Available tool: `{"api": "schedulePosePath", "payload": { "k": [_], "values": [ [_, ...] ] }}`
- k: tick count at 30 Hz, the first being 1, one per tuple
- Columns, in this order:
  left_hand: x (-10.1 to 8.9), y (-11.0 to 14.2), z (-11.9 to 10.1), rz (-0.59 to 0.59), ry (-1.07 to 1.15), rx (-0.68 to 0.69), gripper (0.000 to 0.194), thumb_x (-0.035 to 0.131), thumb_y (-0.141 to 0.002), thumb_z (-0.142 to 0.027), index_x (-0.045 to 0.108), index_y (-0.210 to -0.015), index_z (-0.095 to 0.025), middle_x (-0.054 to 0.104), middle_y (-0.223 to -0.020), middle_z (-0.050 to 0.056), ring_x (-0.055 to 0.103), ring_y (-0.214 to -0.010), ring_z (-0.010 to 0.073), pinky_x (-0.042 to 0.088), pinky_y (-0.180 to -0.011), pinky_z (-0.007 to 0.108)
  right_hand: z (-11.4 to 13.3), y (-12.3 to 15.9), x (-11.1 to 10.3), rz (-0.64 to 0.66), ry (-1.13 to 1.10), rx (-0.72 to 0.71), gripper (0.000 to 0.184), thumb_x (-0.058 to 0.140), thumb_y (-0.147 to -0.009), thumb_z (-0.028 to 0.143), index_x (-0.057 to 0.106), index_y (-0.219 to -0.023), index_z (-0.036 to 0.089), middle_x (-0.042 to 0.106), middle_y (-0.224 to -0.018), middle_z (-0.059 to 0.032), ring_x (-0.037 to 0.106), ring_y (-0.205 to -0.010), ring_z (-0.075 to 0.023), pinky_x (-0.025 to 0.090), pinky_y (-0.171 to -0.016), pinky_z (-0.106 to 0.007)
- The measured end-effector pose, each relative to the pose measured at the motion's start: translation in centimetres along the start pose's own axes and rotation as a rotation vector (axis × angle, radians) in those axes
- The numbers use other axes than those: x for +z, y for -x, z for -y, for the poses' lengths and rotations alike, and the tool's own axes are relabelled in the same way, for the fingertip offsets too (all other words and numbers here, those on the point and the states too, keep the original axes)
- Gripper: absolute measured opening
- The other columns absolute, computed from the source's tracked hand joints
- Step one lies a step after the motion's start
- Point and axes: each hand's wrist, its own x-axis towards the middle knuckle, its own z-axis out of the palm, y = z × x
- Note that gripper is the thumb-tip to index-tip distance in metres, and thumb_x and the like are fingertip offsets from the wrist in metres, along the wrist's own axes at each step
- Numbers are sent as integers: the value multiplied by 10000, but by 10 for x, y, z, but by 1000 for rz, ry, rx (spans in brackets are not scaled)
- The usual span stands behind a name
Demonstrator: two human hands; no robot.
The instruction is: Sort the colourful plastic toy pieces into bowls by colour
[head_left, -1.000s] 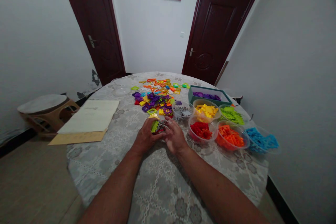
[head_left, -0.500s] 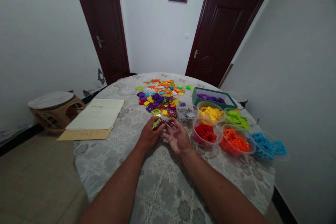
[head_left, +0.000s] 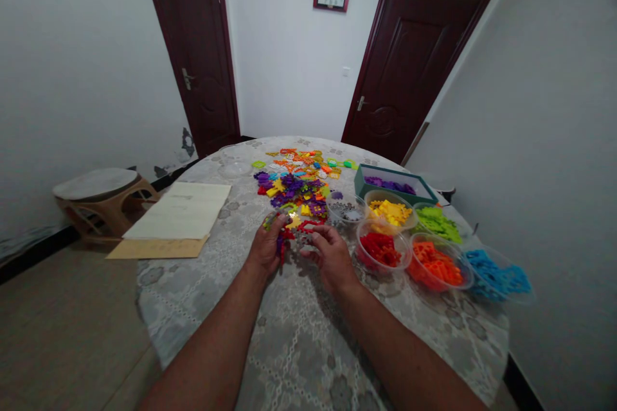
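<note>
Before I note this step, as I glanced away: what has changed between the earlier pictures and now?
The left hand and right hand have drawn slightly apart. The right, more open before, has curled its fingers and seems to pinch a grey piece. The left still holds pieces, with purple ones now showing. Unmoved: tubs, green box, papers.

Toy pieces [head_left: 281, 245] in left hand [head_left: 265, 246] partly hidden by fingers, count unclear. Grey piece [head_left: 305, 239] at right hand [head_left: 333, 259] small, blurred; grip and shape unclear. Lower layers of heap [head_left: 295, 189] toward desk's [head_left: 284, 340] far edge hidden. Print on white sheet [head_left: 178, 212], desk's left edge, illegible. Desk's near edge cut off by picture.
</note>
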Motion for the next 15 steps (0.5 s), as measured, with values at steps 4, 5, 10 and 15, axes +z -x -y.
{"api": "schedulePosePath", "payload": {
  "k": [4,5,10,15],
  "values": [
    [3,4,-4,53,25,-37,467,892,-737,-519,703,-984,-171,689,-682,-24,582,-484,110,423,-417,203,3,-3,-2,19,103,-66,281,860,-734,352,737,-952,223,696,-1004,-30,678,-894,-194,663,-642,-313],
    [5,6,-6,81,30,-50,462,897,-736,-512,707,-980,-169,679,-651,-26,581,-479,113,422,-421,203,2,-5,-3,5,103,-70,272,851,-739,350,735,-949,222,700,-995,-25,687,-882,-187,663,-652,-308],
    [7,13,-11,164,-30,-91,466,882,-758,-528,737,-996,-154,655,-570,-21,516,-416,99,376,-414,202,-5,-9,-10,-70,173,-121,266,805,-790,354,724,-1009,226,737,-991,-12,732,-782,-155,617,-630,-253],
    [2,13,-8,190,-127,-122,470,866,-757,-567,748,-944,-153,659,-565,-5,493,-398,105,355,-416,222,-5,-10,-14,-121,277,-171,342,789,-824,421,714,-1096,228,750,-952,-9,755,-716,-165,585,-589,-247]
  ]
}}
